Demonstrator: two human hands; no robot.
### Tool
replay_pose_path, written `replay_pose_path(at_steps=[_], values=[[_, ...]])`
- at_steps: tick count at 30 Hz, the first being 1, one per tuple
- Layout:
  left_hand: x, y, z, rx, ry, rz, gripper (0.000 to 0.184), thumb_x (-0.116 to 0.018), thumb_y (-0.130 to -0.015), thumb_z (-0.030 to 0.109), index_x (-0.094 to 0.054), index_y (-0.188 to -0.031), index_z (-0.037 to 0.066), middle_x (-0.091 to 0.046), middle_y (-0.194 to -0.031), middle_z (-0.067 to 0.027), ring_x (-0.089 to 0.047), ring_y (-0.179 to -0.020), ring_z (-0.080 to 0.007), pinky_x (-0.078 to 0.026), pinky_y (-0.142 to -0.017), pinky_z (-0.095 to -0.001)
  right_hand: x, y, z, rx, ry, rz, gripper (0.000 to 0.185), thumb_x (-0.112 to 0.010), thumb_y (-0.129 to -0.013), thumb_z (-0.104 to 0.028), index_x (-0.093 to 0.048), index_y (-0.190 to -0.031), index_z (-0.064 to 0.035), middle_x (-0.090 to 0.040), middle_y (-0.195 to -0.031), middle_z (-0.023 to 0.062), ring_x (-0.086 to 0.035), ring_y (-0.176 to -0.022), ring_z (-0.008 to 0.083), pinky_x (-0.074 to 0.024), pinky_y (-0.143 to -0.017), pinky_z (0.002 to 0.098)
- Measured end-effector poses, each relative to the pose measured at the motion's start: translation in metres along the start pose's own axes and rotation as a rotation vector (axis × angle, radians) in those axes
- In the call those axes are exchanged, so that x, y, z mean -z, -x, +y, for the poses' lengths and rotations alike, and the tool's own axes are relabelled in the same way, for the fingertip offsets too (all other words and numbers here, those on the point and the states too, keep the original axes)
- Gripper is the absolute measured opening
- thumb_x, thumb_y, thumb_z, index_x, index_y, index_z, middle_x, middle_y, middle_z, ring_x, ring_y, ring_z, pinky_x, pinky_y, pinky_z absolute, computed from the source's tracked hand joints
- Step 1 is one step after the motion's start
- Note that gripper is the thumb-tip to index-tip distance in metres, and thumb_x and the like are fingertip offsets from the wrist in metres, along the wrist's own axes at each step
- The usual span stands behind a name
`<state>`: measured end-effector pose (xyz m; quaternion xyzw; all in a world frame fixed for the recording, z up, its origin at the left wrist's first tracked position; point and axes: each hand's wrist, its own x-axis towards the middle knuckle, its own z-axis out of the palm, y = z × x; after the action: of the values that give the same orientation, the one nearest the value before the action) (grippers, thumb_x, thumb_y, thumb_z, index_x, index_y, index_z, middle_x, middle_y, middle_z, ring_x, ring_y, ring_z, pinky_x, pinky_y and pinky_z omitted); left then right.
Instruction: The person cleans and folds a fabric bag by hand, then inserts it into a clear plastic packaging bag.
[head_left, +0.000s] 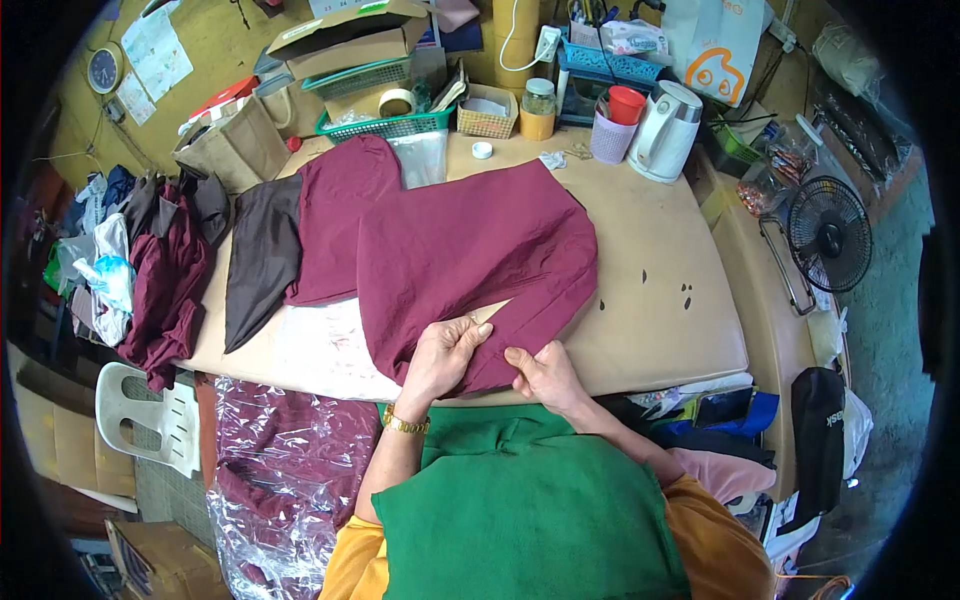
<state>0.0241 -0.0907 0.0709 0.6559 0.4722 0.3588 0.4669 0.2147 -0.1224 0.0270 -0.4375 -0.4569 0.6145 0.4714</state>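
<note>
A maroon garment lies spread over the padded tan table, its near edge drawn up at the table's front. My left hand pinches that edge between thumb and fingers. Close by on the right, my right hand grips the same edge, thumb on top, with a short stretch of cloth between the two hands. The fingertips under the cloth are hidden. Behind and to the left lies another maroon piece, beside a dark brown piece. A white sheet shows beneath them.
Along the back of the table stand a green basket, a glass jar, a lilac cup and a white kettle. A black fan is at right. Plastic-wrapped maroon cloth and a white chair are at left.
</note>
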Motion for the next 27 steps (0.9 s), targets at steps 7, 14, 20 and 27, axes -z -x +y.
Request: replay_pose_path(at_steps=[7, 14, 20, 27], values=[[0.01, 0.009, 0.012, -0.155, -0.463, 0.005, 0.025, -0.07, -0.089, 0.027, -0.074, -0.097, 0.004, -0.068, -0.079, -0.0191, -0.065, -0.065, -0.0312, -0.051, -0.062, -0.0377, -0.014, 0.019, -0.098, 0.788, 1.128, -0.078, 0.04, -0.078, -0.075, -0.038, -0.062, -0.094, -0.0067, -0.065, -0.093, 0.0086, -0.061, -0.095, 0.0281, -0.0387, -0.093, 0.0455], [0.001, 0.063, 0.035, 0.075, -0.269, -0.298, 0.038, -0.072, -0.09, 0.024, -0.064, -0.121, 0.004, -0.069, -0.108, -0.012, -0.064, -0.096, -0.0238, -0.05, -0.082, -0.033, -0.006, -0.07, -0.081, 0.704, 0.898, -0.017, 0.008, -0.07, -0.083, -0.012, -0.066, -0.078, -0.0069, -0.066, -0.076, 0.007, -0.061, -0.075, 0.0246, -0.0416, -0.08, 0.0362], [-0.018, 0.044, -0.061, 0.044, 1.085, 0.045, 0.068, -0.037, -0.103, 0.053, -0.025, -0.151, 0.006, -0.044, -0.148, -0.016, -0.049, -0.133, -0.0244, -0.043, -0.11, -0.0417, 0.003, -0.035, -0.117, 0.822, 0.919, 0.121, 0.007, -0.065, -0.086, -0.007, -0.061, -0.081, -0.0051, -0.061, -0.074, 0.0064, -0.06, -0.074, 0.025, -0.0396, -0.089, 0.0369], [0.006, 0.029, -0.047, -0.006, 1.426, 0.158, 0.057, -0.028, -0.107, 0.043, -0.034, -0.145, 0.002, -0.047, -0.147, -0.0149, -0.049, -0.133, -0.0245, -0.05, -0.102, -0.0345, 0.056, 0.014, -0.081, 0.306, 1.236, -0.157, 0.015, -0.068, -0.087, -0.02, -0.067, -0.087, -0.005, -0.064, -0.081, 0.0086, -0.062, -0.084, 0.0274, -0.0377, -0.097, 0.0418]])
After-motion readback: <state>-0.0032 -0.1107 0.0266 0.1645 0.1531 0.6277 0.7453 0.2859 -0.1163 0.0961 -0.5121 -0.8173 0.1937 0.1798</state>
